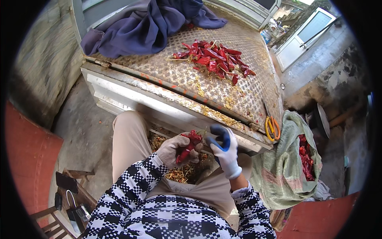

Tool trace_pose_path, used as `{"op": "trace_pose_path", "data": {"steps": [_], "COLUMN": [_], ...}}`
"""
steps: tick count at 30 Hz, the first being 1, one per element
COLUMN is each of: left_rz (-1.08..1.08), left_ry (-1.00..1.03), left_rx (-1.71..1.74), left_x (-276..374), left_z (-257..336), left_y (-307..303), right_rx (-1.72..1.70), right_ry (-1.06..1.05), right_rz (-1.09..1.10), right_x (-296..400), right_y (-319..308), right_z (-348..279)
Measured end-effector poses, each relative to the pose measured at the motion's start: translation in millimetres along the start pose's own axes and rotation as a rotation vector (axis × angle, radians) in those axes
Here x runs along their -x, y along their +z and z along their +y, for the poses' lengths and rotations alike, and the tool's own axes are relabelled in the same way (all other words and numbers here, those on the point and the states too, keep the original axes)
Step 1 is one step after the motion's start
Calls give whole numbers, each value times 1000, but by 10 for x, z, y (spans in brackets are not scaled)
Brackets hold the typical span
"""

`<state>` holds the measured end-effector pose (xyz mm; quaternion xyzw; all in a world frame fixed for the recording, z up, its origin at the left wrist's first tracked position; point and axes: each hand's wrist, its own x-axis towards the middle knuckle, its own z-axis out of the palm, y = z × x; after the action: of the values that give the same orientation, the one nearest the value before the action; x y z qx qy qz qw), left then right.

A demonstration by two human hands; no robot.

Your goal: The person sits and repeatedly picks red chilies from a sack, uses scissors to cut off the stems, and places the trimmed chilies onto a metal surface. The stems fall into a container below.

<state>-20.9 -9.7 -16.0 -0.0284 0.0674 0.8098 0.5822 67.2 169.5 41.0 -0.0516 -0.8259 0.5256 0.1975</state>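
Note:
My left hand (177,149), in a greyish knit glove, holds several dried red chilli peppers (186,151) above my lap. Just to its right is my right hand (223,149), in a white glove with blue-coated fingers; its fingers are apart and nothing shows between them. A pile of dried red chillies (216,58) lies on the rusty patterned metal truck bed (185,80) in front of me. Orange-handled scissors (272,128) rest at the bed's right corner. Between my legs, stems and chilli scraps (182,174) lie in a container partly hidden by my arms.
A green woven sack (280,173) with red chillies (306,158) inside stands at my right. Bunched purple-blue cloth (134,30) covers the bed's far left. A wooden stool or chair (86,195) at lower left carries a dark phone-like object (66,182). The bed's metal edge (167,104) runs before my knees.

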Motion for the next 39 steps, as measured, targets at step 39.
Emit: {"op": "trace_pose_path", "data": {"steps": [39], "left_rz": [8], "left_ry": [26], "left_rx": [-448], "left_x": [97], "left_z": [-54], "left_y": [179], "right_rx": [-587], "right_ry": [449], "right_rz": [66], "right_x": [-316], "right_y": [-158], "right_z": [181]}}
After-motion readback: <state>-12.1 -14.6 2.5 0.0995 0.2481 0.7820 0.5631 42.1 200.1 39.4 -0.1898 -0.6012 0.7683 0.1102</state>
